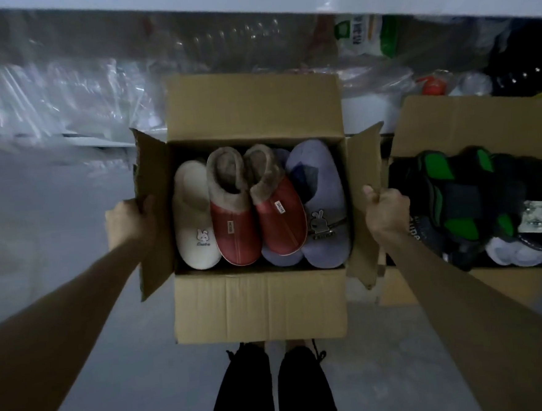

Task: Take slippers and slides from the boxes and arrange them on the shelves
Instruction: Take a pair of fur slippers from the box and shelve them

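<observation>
An open cardboard box (260, 305) sits in front of me, above my legs. Inside lie a white slipper (194, 223) at the left, two red fur-lined slippers (236, 230) (280, 224) in the middle, and lilac slippers (324, 201) at the right. My left hand (130, 224) grips the box's left side flap. On the right side flap, my right hand (385, 213) holds the edge with curled fingers.
A second open cardboard box (469, 121) at the right holds dark slides with green patches (448, 193). A white shelf edge (281, 2) runs across the top; below it lie clear plastic bags (63, 98) and packets. Grey floor lies to the left.
</observation>
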